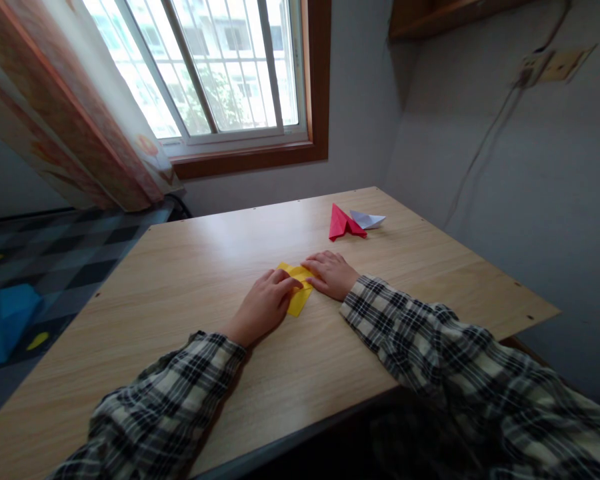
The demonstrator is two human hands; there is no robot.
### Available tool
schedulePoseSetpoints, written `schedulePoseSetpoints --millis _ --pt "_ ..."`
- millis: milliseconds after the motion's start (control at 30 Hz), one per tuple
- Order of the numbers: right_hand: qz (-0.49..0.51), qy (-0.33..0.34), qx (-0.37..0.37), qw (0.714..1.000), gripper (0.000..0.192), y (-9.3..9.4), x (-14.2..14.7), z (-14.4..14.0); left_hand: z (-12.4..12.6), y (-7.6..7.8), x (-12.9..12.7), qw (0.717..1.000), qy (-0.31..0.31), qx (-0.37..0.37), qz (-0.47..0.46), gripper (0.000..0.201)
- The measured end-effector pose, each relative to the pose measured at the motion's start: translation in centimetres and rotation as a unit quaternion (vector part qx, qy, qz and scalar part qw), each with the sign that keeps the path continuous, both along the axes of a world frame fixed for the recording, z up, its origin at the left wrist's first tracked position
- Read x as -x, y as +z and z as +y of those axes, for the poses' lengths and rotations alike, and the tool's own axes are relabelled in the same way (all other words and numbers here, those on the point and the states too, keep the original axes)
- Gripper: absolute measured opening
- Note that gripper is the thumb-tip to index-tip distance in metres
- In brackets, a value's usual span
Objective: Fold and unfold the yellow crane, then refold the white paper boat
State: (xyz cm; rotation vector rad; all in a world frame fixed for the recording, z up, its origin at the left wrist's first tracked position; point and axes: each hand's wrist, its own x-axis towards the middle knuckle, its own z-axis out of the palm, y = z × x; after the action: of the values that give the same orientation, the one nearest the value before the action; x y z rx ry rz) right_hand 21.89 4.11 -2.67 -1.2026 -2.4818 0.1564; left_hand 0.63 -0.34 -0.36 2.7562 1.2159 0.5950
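Both hands rest flat on a folded yellow paper (299, 298) that lies near the middle of the wooden table (190, 267). The left hand (264, 305) presses on the paper's left side, its fingers (283, 283) held close together and stretched over the sheet. The right hand (331, 274) lies on the paper's far right end, fingers side by side and bent a little, fingertips pointing left. Neither hand grips the paper; both pin it to the table. Both arms wear checked sleeves (420, 333). Farther away and to the right, a folded red paper (343, 223) lies on the table, with a folded white paper (368, 219) just beside it on its right.
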Motion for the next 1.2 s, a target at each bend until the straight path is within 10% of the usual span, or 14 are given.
schedulePoseSetpoints --millis 1200 --pt "0.015 0.016 -0.038 0.999 0.017 1.5 0.0 -0.4 0.2 -0.5 0.0 0.998 0.034 -0.042 0.034 0.029"
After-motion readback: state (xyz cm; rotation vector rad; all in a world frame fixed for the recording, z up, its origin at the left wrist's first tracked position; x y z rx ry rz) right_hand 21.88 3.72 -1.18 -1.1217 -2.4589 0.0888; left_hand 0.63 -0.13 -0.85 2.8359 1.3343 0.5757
